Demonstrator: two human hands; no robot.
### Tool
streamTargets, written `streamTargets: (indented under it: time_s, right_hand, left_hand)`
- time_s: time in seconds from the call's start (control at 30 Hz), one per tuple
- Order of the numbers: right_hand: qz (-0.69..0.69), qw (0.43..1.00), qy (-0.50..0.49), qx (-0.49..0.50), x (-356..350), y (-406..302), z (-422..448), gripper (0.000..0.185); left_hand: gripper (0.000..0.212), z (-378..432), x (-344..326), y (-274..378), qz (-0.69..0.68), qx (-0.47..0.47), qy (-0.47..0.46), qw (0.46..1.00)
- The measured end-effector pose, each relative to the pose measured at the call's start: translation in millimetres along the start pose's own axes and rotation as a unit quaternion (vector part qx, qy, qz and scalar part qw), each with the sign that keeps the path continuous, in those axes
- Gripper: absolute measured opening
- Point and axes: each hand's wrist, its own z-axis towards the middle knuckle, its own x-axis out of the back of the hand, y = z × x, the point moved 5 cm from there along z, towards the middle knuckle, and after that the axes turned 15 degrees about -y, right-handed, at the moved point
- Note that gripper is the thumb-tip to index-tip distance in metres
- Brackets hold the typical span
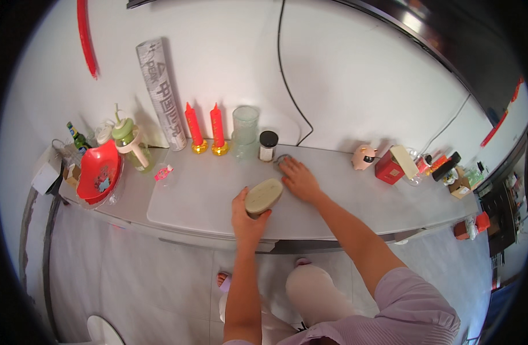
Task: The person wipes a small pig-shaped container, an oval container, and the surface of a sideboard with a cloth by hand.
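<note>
My left hand [248, 217] grips an oval beige case [264, 196] by its sides, thumb at the near edge, raised over the front of the long grey cabinet top [195, 194]. My right hand [300, 179] lies palm down farther back, its fingertips holding a small dark grey cloth [283, 158] against the surface. Most of that cloth is hidden under the fingers. Just left of it stands a clear jar with a black lid [268, 145]. Behind the jar, near the wall, is a tall ribbed glass vase [245, 131].
Two red candles [217, 129] on gold bases and a tall printed tube [162, 95] line the wall. Leftward are a green-lidded jug [132, 144], a red tray [99, 172] and a pink wrapper [163, 172]. A pink pig figurine [363, 157] and red box [391, 166] stand right.
</note>
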Motion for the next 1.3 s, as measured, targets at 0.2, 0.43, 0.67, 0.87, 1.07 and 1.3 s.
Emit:
streamTargets:
  time_s: [0.2,0.43,0.67,0.87,1.07,1.3]
  right_hand:
    - [0.04,0.998,0.0,0.054,12.4,-82.0,-65.4,0.052]
    - [0.092,0.992,0.012,0.086,7.7,-134.0,-95.7,0.052]
    - [0.048,0.985,0.075,-0.147,7.5,-10.3,-157.3,0.047]
    - [0.019,0.989,0.081,-0.123,9.3,-59.1,-129.5,0.058]
    - [0.051,0.986,-0.027,0.157,9.6,-208.7,-62.4,0.054]
    - [0.306,0.926,-0.038,0.218,-6.4,-180.6,-75.0,0.04]
  left_hand:
    - [0.075,-6.1,11.5,-14.8,-0.037,0.057,0.067,0.995]
    - [0.075,-17.4,15.8,-10.5,-0.005,0.053,0.062,0.997]
    - [0.076,-29.7,31.8,1.2,0.001,0.046,0.037,0.998]
    - [0.078,-25.9,44.1,2.5,-0.014,0.023,0.109,0.994]
    - [0.079,-19.6,42.8,-10.1,-0.06,0.06,0.152,0.985]
    - [0.079,-23.6,63.5,-14.3,-0.058,0.078,0.164,0.982]
